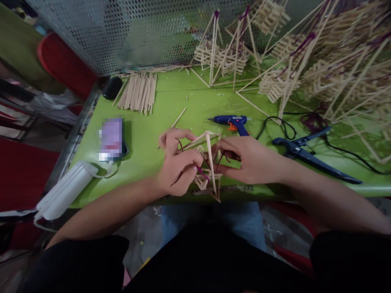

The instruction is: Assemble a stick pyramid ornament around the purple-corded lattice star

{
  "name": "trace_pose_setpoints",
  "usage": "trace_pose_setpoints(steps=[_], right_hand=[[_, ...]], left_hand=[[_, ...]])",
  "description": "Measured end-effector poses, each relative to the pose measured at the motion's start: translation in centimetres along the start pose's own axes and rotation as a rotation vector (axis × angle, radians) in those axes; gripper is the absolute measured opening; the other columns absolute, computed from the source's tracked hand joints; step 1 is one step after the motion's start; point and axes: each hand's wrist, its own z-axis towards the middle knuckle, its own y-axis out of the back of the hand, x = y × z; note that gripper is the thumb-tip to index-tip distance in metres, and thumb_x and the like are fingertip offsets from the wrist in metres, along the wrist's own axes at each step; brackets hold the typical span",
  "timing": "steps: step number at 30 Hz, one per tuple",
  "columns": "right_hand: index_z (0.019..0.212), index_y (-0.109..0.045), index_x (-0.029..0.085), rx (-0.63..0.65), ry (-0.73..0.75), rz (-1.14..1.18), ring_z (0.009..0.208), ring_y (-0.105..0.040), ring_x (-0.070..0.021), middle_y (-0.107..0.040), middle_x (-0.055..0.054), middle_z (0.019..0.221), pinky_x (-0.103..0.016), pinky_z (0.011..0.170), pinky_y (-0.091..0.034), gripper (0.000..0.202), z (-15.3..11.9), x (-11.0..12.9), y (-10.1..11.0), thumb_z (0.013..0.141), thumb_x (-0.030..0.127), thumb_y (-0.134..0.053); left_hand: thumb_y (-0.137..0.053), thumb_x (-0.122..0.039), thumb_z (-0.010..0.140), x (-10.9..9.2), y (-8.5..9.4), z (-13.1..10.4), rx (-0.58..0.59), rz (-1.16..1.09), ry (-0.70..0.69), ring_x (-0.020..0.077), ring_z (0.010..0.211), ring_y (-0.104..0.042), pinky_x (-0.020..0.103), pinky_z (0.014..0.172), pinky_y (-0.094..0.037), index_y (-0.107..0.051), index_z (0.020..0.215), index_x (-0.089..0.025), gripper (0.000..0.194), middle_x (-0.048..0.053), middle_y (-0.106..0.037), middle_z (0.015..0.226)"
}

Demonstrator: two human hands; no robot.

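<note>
Near the table's front edge stands a small wooden stick frame (210,156), with purple cord (202,173) around its lower part. My left hand (180,165) is at its left side, fingers curled, with the purple cord pinched between thumb and finger. On the right side, my right hand (244,159) has its thumb and fingertips drawn together at the frame around a dark red end of cord. The frame's sticks partly cover those fingertips. Just beyond the hands lies a blue glue gun (233,121) with an orange trigger.
Blue cutters (305,152) and a black cable lie right. Several stick structures (275,83) fill the back right. A stick bundle (138,92), black object (112,88), blurred purple item (112,138) and white mask (65,189) are left. A perforated metal panel (122,36) borders the green table (174,91).
</note>
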Motion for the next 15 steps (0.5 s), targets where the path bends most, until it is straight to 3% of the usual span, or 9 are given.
trace_pose_setpoints(steps=[2, 4, 10, 15], right_hand=[[0.125, -0.077, 0.023, 0.062, 0.049, -0.052, 0.098, -0.077, -0.0264, -0.085, -0.008, 0.114, -0.037, 0.085, -0.055, 0.028, 0.0, -0.1, 0.0, 0.1, 0.035, -0.082], [0.128, -0.077, 0.025, 0.1, 0.075, -0.042, 0.105, -0.079, -0.0291, -0.085, -0.009, 0.12, -0.04, 0.09, -0.057, 0.03, 0.0, -0.3, -0.2, 0.104, 0.042, -0.078], [0.127, -0.076, 0.022, 0.021, 0.127, -0.129, 0.096, -0.075, -0.0269, -0.081, -0.009, 0.109, -0.038, 0.083, -0.054, 0.024, -0.1, -0.7, -0.4, 0.108, 0.034, -0.071], [0.125, -0.076, 0.021, -0.065, 0.121, -0.127, 0.09, -0.071, -0.0248, -0.079, -0.009, 0.107, -0.037, 0.077, -0.049, 0.022, -0.1, -0.9, 0.0, 0.105, 0.027, -0.07]], left_hand=[[-0.059, -0.013, 0.092, 0.0, 0.1, 0.0, -0.018, 0.015, 0.011, 0.0388, 0.126, -0.055, 0.072, 0.1, -0.04, -0.063, 0.088, -0.024, 0.012, 0.015, -0.06, 0.131], [-0.062, -0.014, 0.09, -0.1, 0.2, 0.0, -0.03, 0.03, 0.007, 0.0385, 0.124, -0.056, 0.07, 0.1, -0.04, -0.064, 0.089, -0.024, 0.01, 0.015, -0.059, 0.13], [-0.065, -0.012, 0.086, 0.2, 1.0, 0.6, -0.126, 0.077, -0.098, 0.0328, 0.119, -0.058, 0.066, 0.101, -0.045, -0.067, 0.092, -0.025, 0.015, 0.011, -0.059, 0.122], [-0.065, -0.019, 0.077, 1.6, 2.9, 1.4, 0.014, 0.162, -0.324, 0.0307, 0.106, -0.06, 0.062, 0.087, -0.041, -0.075, 0.113, -0.033, 0.04, 0.011, -0.062, 0.12]])
